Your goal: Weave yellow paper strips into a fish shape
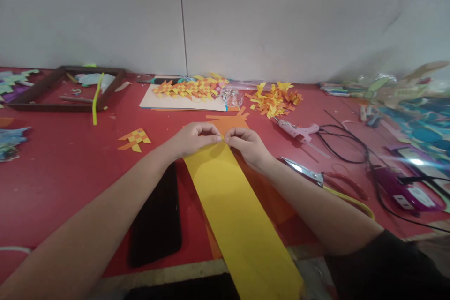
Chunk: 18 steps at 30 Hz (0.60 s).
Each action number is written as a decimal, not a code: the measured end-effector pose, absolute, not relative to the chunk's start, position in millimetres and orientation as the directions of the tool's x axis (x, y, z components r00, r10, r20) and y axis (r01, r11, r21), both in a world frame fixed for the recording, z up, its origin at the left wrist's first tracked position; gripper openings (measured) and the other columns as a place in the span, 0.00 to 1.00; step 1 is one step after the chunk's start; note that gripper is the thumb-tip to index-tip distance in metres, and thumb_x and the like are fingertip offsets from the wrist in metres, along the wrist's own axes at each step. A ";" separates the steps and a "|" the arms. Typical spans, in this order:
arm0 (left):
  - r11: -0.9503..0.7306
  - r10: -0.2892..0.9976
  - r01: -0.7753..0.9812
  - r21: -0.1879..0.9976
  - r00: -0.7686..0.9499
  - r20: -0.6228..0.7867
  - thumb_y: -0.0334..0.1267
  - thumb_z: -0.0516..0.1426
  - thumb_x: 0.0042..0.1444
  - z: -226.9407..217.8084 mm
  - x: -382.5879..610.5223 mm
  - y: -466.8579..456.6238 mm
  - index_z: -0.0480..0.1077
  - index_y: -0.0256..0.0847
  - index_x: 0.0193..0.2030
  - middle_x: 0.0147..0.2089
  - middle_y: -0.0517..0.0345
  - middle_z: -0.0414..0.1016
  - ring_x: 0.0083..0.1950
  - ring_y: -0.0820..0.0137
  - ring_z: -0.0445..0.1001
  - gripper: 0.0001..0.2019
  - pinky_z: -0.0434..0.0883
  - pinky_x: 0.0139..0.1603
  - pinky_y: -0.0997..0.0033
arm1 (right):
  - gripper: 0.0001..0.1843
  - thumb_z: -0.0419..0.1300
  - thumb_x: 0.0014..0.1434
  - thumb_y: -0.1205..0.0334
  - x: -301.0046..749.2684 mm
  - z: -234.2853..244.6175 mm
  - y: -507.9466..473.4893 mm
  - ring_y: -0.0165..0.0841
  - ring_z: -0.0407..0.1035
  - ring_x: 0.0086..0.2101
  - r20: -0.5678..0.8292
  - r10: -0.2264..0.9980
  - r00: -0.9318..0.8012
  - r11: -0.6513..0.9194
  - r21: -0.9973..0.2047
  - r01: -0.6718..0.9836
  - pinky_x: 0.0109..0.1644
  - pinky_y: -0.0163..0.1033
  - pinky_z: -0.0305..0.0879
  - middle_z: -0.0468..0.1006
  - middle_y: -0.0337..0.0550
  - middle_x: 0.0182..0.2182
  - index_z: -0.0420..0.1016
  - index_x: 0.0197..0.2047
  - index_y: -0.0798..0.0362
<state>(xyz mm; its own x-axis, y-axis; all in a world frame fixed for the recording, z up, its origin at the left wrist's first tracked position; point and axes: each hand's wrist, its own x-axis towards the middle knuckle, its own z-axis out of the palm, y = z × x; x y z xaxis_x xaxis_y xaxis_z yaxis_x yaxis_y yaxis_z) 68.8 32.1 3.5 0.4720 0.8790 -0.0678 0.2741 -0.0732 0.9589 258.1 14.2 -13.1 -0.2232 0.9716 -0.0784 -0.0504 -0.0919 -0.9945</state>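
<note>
My left hand and right hand pinch yellow paper, scissors rightward, phone near the worktop's front edge.

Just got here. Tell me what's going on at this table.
A person is working with yellow paper, pinching it near its far end with the left grip and right grip close together. Orange paper lies just beyond. A small checkered orange-and-yellow piece rests to the left; scissors and a pink glue gun lie to the right, neither in use.
</note>
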 end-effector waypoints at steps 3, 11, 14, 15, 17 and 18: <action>-0.055 0.906 0.246 0.968 0.420 -0.055 0.47 0.62 0.52 4.2 62.3 36.7 0.73 0.40 0.33 0.31 0.61 0.73 0.31 0.73 0.69 0.12 0.65 0.33 0.74 | 0.05 0.64 0.46 0.62 259.0 -12.3 13.5 0.25 0.58 0.22 -0.097 0.969 -0.228 -0.111 -0.993 -0.049 0.29 0.35 0.53 0.67 0.32 0.20 0.73 0.24 0.53; -0.012 0.960 0.233 0.972 0.276 -0.054 0.49 0.63 0.51 2.6 47.6 46.2 0.73 0.40 0.34 0.31 0.60 0.74 0.30 0.72 0.71 0.14 0.66 0.32 0.74 | 0.05 0.63 0.46 0.62 259.7 -11.5 13.1 0.26 0.59 0.22 -0.161 0.954 -0.252 -0.167 -0.986 -0.002 0.28 0.35 0.54 0.69 0.33 0.20 0.72 0.24 0.53; -0.020 0.965 0.239 0.971 0.258 -0.044 0.49 0.63 0.51 3.1 45.1 47.2 0.73 0.40 0.34 0.30 0.61 0.73 0.29 0.73 0.70 0.13 0.66 0.32 0.74 | 0.05 0.63 0.45 0.62 260.3 -10.4 13.8 0.26 0.59 0.21 -0.192 0.949 -0.252 -0.193 -0.981 0.023 0.27 0.35 0.54 0.69 0.33 0.19 0.72 0.24 0.52; -0.022 0.968 0.238 0.971 0.248 -0.039 0.49 0.63 0.51 3.1 44.1 47.8 0.72 0.40 0.33 0.30 0.61 0.73 0.29 0.73 0.70 0.13 0.66 0.31 0.74 | 0.04 0.63 0.45 0.62 260.6 -9.9 14.0 0.26 0.60 0.21 -0.203 0.948 -0.247 -0.200 -0.979 0.035 0.26 0.35 0.54 0.68 0.33 0.19 0.72 0.24 0.53; -0.027 0.977 0.222 0.975 0.213 -0.021 0.49 0.63 0.51 2.0 41.7 49.4 0.72 0.41 0.33 0.30 0.61 0.73 0.30 0.73 0.70 0.14 0.66 0.31 0.74 | 0.04 0.63 0.44 0.62 261.5 -9.0 14.2 0.26 0.60 0.20 -0.215 0.947 -0.239 -0.208 -0.977 0.052 0.26 0.35 0.54 0.69 0.33 0.19 0.72 0.23 0.53; -0.033 0.981 0.211 0.977 0.192 -0.009 0.49 0.63 0.50 1.0 40.7 50.4 0.72 0.41 0.33 0.31 0.61 0.73 0.30 0.72 0.70 0.14 0.66 0.32 0.74 | 0.04 0.63 0.44 0.63 261.9 -8.6 14.2 0.26 0.61 0.20 -0.217 0.947 -0.238 -0.211 -0.976 0.054 0.25 0.35 0.54 0.69 0.34 0.19 0.72 0.23 0.52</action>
